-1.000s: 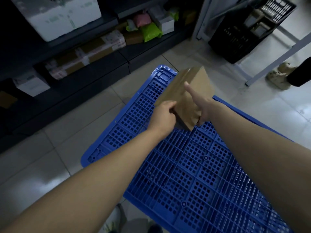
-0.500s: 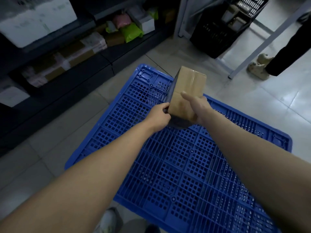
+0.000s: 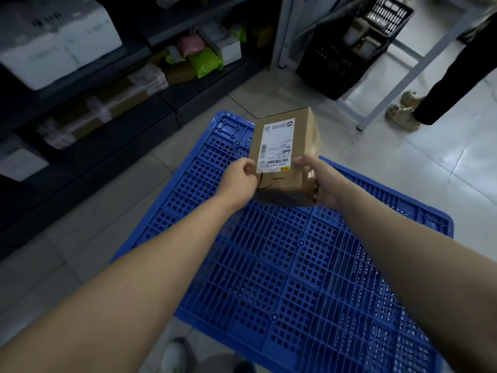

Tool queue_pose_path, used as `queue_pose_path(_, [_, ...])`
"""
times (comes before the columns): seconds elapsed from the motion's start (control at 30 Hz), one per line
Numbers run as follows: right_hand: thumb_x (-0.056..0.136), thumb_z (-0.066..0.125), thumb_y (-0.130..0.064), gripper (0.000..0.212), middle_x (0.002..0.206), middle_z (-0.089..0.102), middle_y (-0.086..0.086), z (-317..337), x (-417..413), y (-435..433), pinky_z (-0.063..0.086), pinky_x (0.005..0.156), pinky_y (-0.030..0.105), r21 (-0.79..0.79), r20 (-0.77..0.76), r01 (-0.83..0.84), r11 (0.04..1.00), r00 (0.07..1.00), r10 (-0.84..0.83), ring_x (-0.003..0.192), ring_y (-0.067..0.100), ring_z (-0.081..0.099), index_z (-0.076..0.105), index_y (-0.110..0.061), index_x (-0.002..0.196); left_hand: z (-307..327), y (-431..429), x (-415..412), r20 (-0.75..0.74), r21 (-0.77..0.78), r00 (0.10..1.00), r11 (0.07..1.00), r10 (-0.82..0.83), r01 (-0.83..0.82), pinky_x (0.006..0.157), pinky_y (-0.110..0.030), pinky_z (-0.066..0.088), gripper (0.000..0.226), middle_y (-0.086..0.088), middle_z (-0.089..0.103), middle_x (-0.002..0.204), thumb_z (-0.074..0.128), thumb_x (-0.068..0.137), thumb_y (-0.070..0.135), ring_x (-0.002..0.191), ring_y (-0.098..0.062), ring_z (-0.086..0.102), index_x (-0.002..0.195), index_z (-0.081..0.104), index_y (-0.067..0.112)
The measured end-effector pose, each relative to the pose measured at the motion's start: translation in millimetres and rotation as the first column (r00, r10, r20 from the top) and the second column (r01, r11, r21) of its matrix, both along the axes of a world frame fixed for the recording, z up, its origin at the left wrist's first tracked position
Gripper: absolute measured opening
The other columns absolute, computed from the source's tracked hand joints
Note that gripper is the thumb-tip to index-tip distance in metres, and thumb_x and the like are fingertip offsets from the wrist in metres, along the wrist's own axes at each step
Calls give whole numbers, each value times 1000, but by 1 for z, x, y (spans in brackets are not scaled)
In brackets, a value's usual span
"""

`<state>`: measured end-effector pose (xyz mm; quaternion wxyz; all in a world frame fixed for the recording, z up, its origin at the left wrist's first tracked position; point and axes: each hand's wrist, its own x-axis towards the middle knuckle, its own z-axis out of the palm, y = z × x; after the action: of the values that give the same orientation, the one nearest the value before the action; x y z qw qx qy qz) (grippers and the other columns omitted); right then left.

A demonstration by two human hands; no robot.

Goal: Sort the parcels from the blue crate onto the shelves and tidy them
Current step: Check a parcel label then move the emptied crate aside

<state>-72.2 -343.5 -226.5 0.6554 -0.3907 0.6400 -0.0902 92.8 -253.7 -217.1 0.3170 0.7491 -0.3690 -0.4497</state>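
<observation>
A cardboard parcel [image 3: 285, 154], held above the blue crate [image 3: 295, 265] at 12 o'clock, has rotated within 1 second; its white label [image 3: 274, 145] now faces up; left hand [image 3: 238, 181] and right hand [image 3: 320, 181] each grip a lower corner; probably reading it before choosing shelves [image 3: 172, 103] at 10 o'clock.

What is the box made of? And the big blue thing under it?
The box looks like brown cardboard: dull, not shiny, with folded edges. The white label stuck on it seems to be paper, with printed barcodes. The crate looks like hard moulded plastic: smooth, a bit shiny, with a grid of ribs and square holes.
</observation>
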Motion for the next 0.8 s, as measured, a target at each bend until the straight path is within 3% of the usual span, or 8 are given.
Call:
queue_pose_path(0.07, [82, 63, -40, 55, 108, 63, 12, 8, 0, 2, 48, 94, 46, -16, 35, -29, 999, 999, 29, 101, 29, 60, 48, -15, 128, 6, 1, 10, 16, -5, 999, 1000, 29, -29, 84, -28, 40, 40, -6, 46, 137, 42, 95, 1, 120, -21, 46, 134, 46, 11])
queue_pose_path(0.2, [87, 57, -34, 32, 98, 61, 9, 29, 4, 6, 49, 81, 41, 1, 127, -17, 1000, 992, 17, 91, 25, 59, 55, -15, 113, 26, 4, 28, 22, -42, 991, 991, 132, -131, 80, -26, 36, 41, -6, 47, 131, 39, 94, -5, 105, -17, 46, 131, 46, 9])
queue_pose_path(0.27, [83, 58, -36, 40, 107, 59, 11, 43, 8, 8, 51, 82, 43, 5, 178, -21, 1000, 984, 19, 97, 28, 59, 55, -14, 117, 38, 6, 38, 25, -60, 985, 983, 173, -171, 82, -26, 39, 41, -8, 49, 132, 38, 94, -6, 111, -21, 49, 132, 46, 8])
queue_pose_path(0.37, [73, 62, -39, 61, 121, 56, 14, 64, 15, 10, 46, 97, 53, -17, 225, -11, 1000, 974, 15, 110, 33, 56, 52, -14, 128, 58, 12, 49, 24, -81, 976, 973, 218, -215, 86, -23, 38, 37, -10, 51, 131, 40, 95, -3, 117, -22, 49, 131, 46, 6])
queue_pose_path(0.47, [78, 59, -37, 51, 120, 55, 15, 90, 26, 15, 45, 99, 53, -55, 248, -45, 997, 967, 57, 110, 33, 54, 54, -14, 123, 84, 21, 59, 52, -118, 970, 966, 239, -232, 86, -22, 39, 34, -9, 55, 126, 45, 95, 3, 109, -19, 52, 129, 49, 6])
queue_pose_path(0.53, [82, 56, -34, 40, 113, 57, 13, 110, 33, 18, 50, 91, 46, -75, 255, -72, 995, 963, 89, 102, 30, 56, 56, -15, 117, 104, 27, 65, 72, -143, 967, 962, 243, -231, 84, -22, 38, 34, -9, 56, 126, 47, 95, 5, 102, -15, 51, 129, 50, 7])
queue_pose_path(0.67, [79, 58, -33, 40, 103, 56, 8, 156, 50, 27, 46, 66, 33, -145, 158, -213, 966, 959, 235, 87, 23, 56, 56, -13, 114, 147, 40, 79, 213, -197, 952, 964, 218, -177, 80, -23, 36, 43, -7, 47, 132, 52, 92, 9, 101, -12, 45, 134, 44, 9])
queue_pose_path(0.8, [81, 60, -27, 48, 112, 56, 6, 205, 72, 39, 50, 77, 36, -258, -30, -467, 846, 879, 476, 93, 20, 55, 51, -23, 129, 193, 62, 89, 503, -270, 860, 961, 82, 66, 102, -35, 36, 62, -6, 29, 140, 62, 86, 15, 125, -24, 37, 140, 32, 14])
